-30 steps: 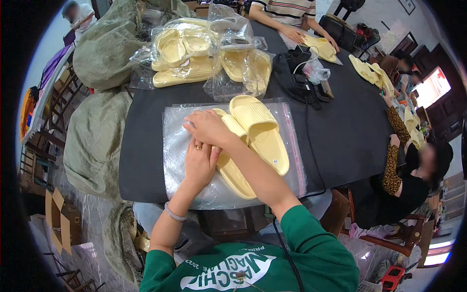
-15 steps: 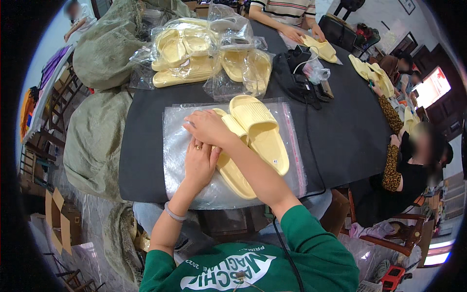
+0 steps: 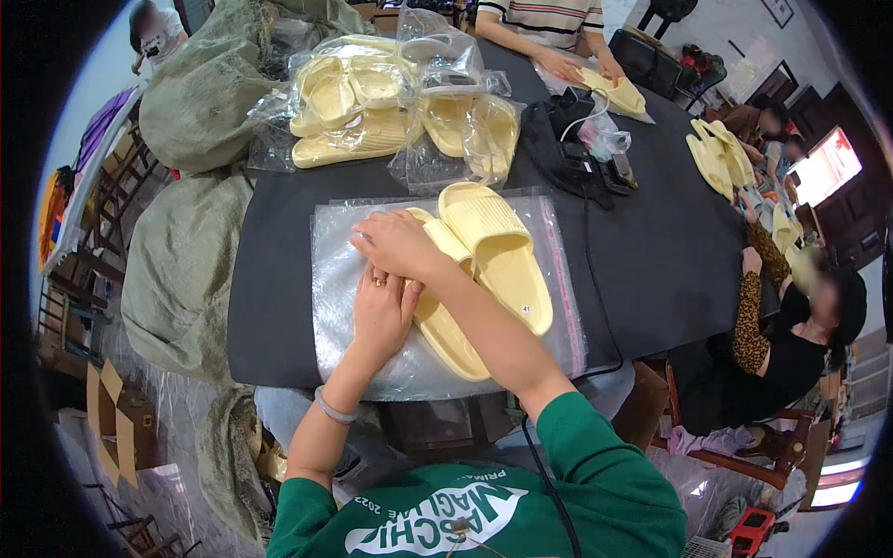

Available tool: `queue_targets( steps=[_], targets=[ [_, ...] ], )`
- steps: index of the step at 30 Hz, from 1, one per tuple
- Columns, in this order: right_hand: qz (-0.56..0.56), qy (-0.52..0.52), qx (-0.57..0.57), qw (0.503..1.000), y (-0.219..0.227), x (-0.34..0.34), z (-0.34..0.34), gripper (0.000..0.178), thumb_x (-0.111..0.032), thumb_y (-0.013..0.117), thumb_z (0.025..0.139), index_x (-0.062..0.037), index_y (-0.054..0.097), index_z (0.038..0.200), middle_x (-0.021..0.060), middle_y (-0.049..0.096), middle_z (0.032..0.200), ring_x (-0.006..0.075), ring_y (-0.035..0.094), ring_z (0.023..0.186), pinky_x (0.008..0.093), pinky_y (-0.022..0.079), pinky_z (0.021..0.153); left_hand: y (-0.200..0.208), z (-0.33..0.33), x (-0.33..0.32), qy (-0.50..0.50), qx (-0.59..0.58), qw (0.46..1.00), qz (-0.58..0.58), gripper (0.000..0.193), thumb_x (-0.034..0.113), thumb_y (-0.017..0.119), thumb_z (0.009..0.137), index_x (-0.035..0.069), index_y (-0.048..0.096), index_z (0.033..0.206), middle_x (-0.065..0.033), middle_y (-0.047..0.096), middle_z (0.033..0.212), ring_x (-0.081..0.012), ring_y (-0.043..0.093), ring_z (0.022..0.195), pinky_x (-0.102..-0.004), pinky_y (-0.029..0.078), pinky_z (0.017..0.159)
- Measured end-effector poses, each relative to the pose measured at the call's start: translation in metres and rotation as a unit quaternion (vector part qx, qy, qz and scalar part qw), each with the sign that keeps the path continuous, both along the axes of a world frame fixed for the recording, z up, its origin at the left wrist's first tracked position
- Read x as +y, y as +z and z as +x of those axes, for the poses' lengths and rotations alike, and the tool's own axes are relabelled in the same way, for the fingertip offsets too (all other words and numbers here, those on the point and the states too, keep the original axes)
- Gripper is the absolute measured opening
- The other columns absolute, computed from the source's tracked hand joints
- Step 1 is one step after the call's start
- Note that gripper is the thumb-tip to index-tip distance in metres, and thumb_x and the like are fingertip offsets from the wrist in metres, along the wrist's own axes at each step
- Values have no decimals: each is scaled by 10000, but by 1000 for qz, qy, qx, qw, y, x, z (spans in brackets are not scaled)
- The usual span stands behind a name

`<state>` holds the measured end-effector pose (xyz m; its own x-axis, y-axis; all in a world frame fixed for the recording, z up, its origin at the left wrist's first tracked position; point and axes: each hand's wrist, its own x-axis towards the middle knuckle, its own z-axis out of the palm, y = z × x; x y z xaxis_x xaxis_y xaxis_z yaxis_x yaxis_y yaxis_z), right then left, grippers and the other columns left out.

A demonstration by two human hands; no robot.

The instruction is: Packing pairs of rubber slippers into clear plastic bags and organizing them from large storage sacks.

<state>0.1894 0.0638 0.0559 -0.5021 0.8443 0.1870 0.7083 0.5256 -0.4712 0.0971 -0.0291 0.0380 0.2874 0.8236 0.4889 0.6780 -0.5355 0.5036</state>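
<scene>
Probably best to hold by the straps (image 3: 482,223) the yellow slippers (image 3: 516,276), likely light and soft, lying on plastic bags (image 3: 346,244) upon the bench (image 3: 656,270), with right hand (image 3: 400,244) unclenched over left hand (image 3: 383,314), left grip impossible to tell.

Dark tabletop (image 3: 674,270) — clear plastic bags (image 3: 339,279) (flat, near edge), bagged yellow slippers (image 3: 377,88), black cable (image 3: 587,223).

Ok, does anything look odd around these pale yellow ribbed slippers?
Nothing looks spilled or damaged. One oddity: a thin black cable trails beside the flat clear plastic bags to the near edge of the black tabletop, where it might snag.
</scene>
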Motion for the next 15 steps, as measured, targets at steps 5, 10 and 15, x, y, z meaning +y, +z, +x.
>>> queue_targets(
  steps=[5, 10, 15],
  targets=[
    [-4, -5, -8, 1000, 0, 0, 0, 363, -340, 491, 915, -76, 635, 1117, 104, 619, 1096, 267, 554, 1067, 401, 348, 977, 0, 1, 0, -2, -2, 1000, -5, 359, 181, 489, 913, -14, 502, 1214, -234, 458, 1267, -428, 424, 1168, -475, 357, 967],
    [0, -4, -9, 1000, 0, 0, 0, 365, -343, 491, 915, -79, 632, 1122, 103, 620, 1084, 268, 552, 1070, 402, 350, 976, 3, 1, 0, -3, -5, 1000, 5, 360, 178, 493, 911, -22, 503, 1210, -234, 455, 1270, -428, 418, 1176, -475, 358, 971],
    [0, -8, -5, 1000, -2, 1, 0, 364, -344, 491, 915, -79, 634, 1119, 103, 621, 1078, 270, 553, 1064, 400, 350, 976, 2, 2, 0, 2, -1, 1000, -4, 355, 178, 497, 911, -26, 513, 1201, -232, 458, 1270, -427, 420, 1180, -470, 362, 972]
  ],
)
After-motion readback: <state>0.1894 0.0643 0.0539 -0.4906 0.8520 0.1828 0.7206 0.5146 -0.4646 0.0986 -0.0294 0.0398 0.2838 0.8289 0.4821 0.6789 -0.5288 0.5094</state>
